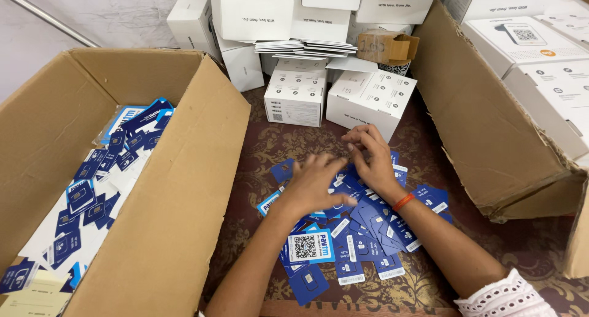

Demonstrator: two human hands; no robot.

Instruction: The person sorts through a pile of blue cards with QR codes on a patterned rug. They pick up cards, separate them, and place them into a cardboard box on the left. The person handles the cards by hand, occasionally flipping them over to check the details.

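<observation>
- Resting palm-down on a heap of blue cards [362,231], the left hand [316,185] has its fingers [334,168] spread flat over the pile, gripping nothing.
- Just beside it, the right hand [371,157] sits on the far edge of the same heap, fingers [356,135] curled and slightly parted, their tips on the cards; whether they pinch one I cannot tell.
- An orange band [403,201] circles the right wrist, and a white lace sleeve [506,298] shows at the lower right.
- One card with a square code on a white panel [310,246] lies near the left forearm.
- The heap lies on a table under a dark red patterned cloth [270,145].
- An open cardboard box [178,188] on the left holds more blue cards.
- White cartons [294,96] are stacked behind the hands, and a second cardboard box [478,127] stands at right.
</observation>
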